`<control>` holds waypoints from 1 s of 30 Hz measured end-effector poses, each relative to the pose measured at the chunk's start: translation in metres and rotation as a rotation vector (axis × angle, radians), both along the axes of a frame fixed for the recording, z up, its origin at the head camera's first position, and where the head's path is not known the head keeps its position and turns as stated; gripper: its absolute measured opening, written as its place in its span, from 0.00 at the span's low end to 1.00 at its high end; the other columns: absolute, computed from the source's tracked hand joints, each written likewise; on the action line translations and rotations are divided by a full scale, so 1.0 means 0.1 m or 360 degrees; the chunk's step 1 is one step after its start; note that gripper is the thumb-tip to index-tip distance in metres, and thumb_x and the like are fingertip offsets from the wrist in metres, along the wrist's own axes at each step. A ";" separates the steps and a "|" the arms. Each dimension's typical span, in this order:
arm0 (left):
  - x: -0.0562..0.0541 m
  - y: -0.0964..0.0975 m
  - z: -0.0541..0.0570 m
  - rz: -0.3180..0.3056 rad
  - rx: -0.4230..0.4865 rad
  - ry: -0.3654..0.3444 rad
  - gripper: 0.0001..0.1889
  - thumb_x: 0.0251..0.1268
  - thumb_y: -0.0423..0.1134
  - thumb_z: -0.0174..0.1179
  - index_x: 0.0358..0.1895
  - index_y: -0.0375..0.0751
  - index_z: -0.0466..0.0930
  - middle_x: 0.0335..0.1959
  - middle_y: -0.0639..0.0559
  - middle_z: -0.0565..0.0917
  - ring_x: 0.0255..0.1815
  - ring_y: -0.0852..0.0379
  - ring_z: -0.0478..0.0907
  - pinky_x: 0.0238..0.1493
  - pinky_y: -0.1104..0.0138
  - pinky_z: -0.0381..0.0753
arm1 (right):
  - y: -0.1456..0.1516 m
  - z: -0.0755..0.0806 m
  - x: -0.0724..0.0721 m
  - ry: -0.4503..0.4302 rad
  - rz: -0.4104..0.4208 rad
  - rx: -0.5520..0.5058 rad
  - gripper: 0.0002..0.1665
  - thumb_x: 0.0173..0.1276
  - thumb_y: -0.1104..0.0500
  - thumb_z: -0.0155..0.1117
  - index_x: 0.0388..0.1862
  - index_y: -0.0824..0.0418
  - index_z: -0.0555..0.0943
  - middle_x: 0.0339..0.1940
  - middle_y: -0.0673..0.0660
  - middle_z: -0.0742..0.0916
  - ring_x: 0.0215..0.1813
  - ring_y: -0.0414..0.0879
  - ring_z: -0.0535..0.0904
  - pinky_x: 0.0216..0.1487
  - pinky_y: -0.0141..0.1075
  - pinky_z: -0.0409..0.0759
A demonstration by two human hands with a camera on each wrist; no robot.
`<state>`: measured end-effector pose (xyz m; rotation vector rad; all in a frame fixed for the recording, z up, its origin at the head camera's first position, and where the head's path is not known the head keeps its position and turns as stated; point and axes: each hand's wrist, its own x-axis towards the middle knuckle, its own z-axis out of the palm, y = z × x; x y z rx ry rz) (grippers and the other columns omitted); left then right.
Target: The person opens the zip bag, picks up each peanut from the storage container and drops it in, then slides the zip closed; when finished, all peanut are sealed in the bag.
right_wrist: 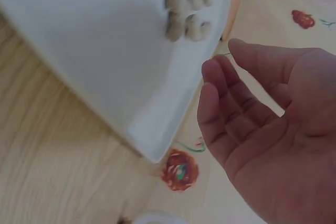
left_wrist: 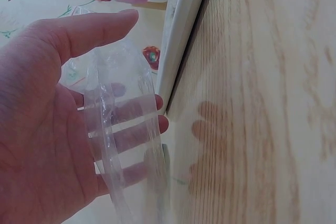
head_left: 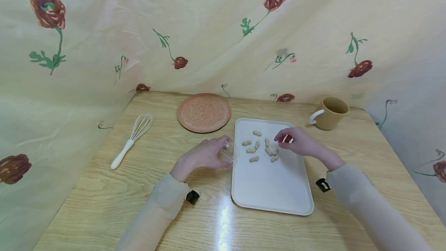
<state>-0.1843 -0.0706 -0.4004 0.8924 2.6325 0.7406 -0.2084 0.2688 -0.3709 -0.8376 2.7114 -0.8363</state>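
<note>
A white rectangular tray lies on the table, with several unshelled peanuts spread over its far half. My left hand is at the tray's left edge and holds a clear, thin plastic container; its fingers show through the plastic, and its exact shape is hard to make out. Over the tray's right side, beside the peanuts, hovers my right hand. Its fingers bend loosely, the thumb stands apart from them, and nothing shows between them.
A white-handled whisk lies at the left. Behind the left hand is a round orange-pink mat. At the far right stands a tan mug with a white handle. Flowered cloth hangs behind the wooden table.
</note>
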 end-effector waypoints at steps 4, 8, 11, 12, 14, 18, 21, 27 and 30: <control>0.01 -0.01 0.01 -0.0002 0.0002 0.0003 0.38 0.61 0.55 0.68 0.71 0.47 0.64 0.58 0.51 0.81 0.61 0.52 0.75 0.65 0.49 0.65 | 0.05 -0.08 -0.02 -0.0032 0.0024 0.0043 0.10 0.63 0.73 0.66 0.44 0.68 0.84 0.37 0.57 0.86 0.38 0.48 0.80 0.41 0.40 0.80; 0.01 -0.01 0.02 0.0001 0.0001 0.0002 0.38 0.60 0.55 0.68 0.70 0.47 0.64 0.57 0.50 0.81 0.61 0.52 0.75 0.65 0.49 0.66 | 0.08 -0.16 -0.04 -0.0070 0.0048 0.0093 0.12 0.62 0.74 0.66 0.45 0.66 0.84 0.40 0.57 0.86 0.41 0.51 0.80 0.45 0.46 0.80; 0.02 0.00 0.04 0.0001 -0.0003 -0.0009 0.38 0.61 0.55 0.68 0.70 0.46 0.64 0.57 0.50 0.81 0.61 0.52 0.75 0.65 0.49 0.66 | 0.08 -0.21 -0.04 -0.0085 0.0066 0.0116 0.13 0.61 0.74 0.67 0.44 0.65 0.84 0.40 0.55 0.86 0.41 0.51 0.80 0.45 0.47 0.79; 0.02 0.00 0.04 0.0000 -0.0007 -0.0013 0.38 0.61 0.55 0.68 0.70 0.46 0.64 0.57 0.50 0.81 0.61 0.52 0.75 0.65 0.49 0.66 | 0.08 -0.22 -0.04 -0.0087 0.0070 0.0120 0.13 0.61 0.74 0.67 0.44 0.65 0.84 0.39 0.55 0.86 0.41 0.50 0.79 0.45 0.46 0.79; 0.02 0.00 0.05 -0.0003 -0.0011 -0.0018 0.38 0.61 0.54 0.69 0.70 0.46 0.64 0.57 0.50 0.81 0.61 0.53 0.75 0.64 0.49 0.66 | 0.07 -0.24 -0.04 -0.0085 0.0065 0.0124 0.13 0.60 0.74 0.68 0.43 0.65 0.85 0.38 0.54 0.85 0.40 0.49 0.79 0.44 0.44 0.79; 0.02 0.01 0.06 -0.0013 -0.0017 -0.0024 0.38 0.61 0.53 0.68 0.71 0.45 0.64 0.57 0.50 0.81 0.62 0.53 0.74 0.64 0.50 0.66 | 0.05 -0.24 -0.03 -0.0073 0.0061 0.0129 0.12 0.60 0.74 0.68 0.42 0.64 0.85 0.37 0.53 0.85 0.39 0.48 0.78 0.42 0.42 0.79; 0.02 0.01 0.05 -0.0018 -0.0024 -0.0028 0.38 0.62 0.53 0.68 0.71 0.44 0.64 0.58 0.50 0.81 0.62 0.53 0.74 0.65 0.50 0.66 | 0.03 -0.24 -0.03 -0.0060 0.0069 0.0133 0.12 0.61 0.74 0.68 0.42 0.64 0.85 0.36 0.53 0.85 0.38 0.47 0.78 0.42 0.42 0.79; 0.02 0.00 0.05 -0.0018 -0.0029 -0.0025 0.37 0.61 0.53 0.69 0.70 0.45 0.65 0.56 0.51 0.81 0.60 0.53 0.75 0.65 0.49 0.66 | 0.02 -0.27 -0.03 -0.0041 0.0073 0.0144 0.10 0.62 0.73 0.67 0.40 0.64 0.86 0.36 0.52 0.85 0.37 0.46 0.78 0.41 0.41 0.78; 0.02 0.00 0.04 -0.0014 -0.0031 -0.0022 0.37 0.61 0.53 0.69 0.70 0.45 0.65 0.56 0.51 0.82 0.60 0.53 0.76 0.65 0.49 0.66 | 0.02 -0.28 -0.04 -0.0041 0.0066 0.0153 0.10 0.63 0.73 0.67 0.40 0.63 0.86 0.36 0.52 0.85 0.37 0.46 0.77 0.42 0.41 0.79</control>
